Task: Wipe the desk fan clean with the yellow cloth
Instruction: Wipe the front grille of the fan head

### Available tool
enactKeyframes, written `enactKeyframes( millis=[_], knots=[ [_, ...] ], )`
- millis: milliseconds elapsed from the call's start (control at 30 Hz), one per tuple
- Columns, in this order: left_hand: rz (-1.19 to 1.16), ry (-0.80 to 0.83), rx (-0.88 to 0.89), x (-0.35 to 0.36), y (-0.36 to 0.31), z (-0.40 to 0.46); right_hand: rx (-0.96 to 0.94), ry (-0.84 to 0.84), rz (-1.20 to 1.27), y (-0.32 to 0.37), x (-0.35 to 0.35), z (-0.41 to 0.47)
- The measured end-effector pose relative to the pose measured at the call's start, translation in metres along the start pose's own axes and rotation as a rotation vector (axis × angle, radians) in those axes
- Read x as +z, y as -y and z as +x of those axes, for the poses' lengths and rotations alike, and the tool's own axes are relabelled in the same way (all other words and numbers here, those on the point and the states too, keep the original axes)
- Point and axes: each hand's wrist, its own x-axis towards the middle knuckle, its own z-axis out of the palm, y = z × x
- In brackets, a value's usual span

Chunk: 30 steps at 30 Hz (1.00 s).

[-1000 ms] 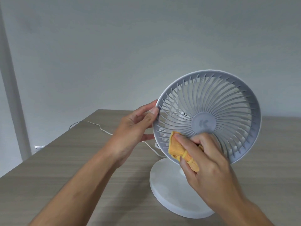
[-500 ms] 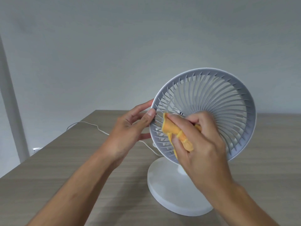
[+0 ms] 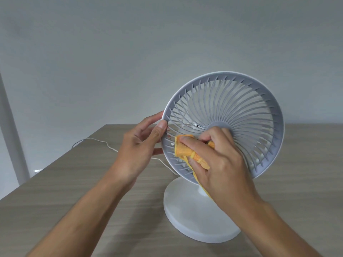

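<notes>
A white desk fan (image 3: 241, 112) with a round grey grille stands on a round white base (image 3: 189, 216) on the wooden desk. My left hand (image 3: 141, 143) grips the left rim of the grille, thumb on the front and fingers behind. My right hand (image 3: 219, 160) presses a folded yellow cloth (image 3: 182, 150) against the lower left part of the grille, just below and left of the hub. Part of the cloth hangs down under my palm. The hub is partly hidden by my fingers.
The fan's white cable (image 3: 96, 140) runs across the wooden desk (image 3: 74, 191) to the left, behind my left hand. The desk's left edge slants away at the far left, near a white post (image 3: 11, 134). A plain wall is behind.
My right hand has carried the cloth up from the lower grille, then left and slightly down across the slats. My left hand has kept its hold on the rim.
</notes>
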Motion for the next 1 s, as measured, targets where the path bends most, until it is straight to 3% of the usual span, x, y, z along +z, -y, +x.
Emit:
enactKeyframes(
  millis=[300, 533, 800, 1000],
  knots=[
    [0.002, -0.003, 0.005, 0.003, -0.001, -0.002, 0.11, -0.022, -0.014, 0.008, 0.0, -0.006],
    [-0.02, -0.032, -0.002, 0.001, 0.001, -0.002, 0.097, 0.078, 0.049, 0.024, 0.01, 0.002],
    [-0.019, -0.059, 0.006, 0.004, 0.001, -0.003, 0.078, -0.156, 0.017, -0.008, -0.018, -0.006],
    [-0.031, -0.064, -0.006, 0.005, 0.0, -0.004, 0.067, -0.045, -0.02, -0.001, -0.002, -0.01]
  ],
)
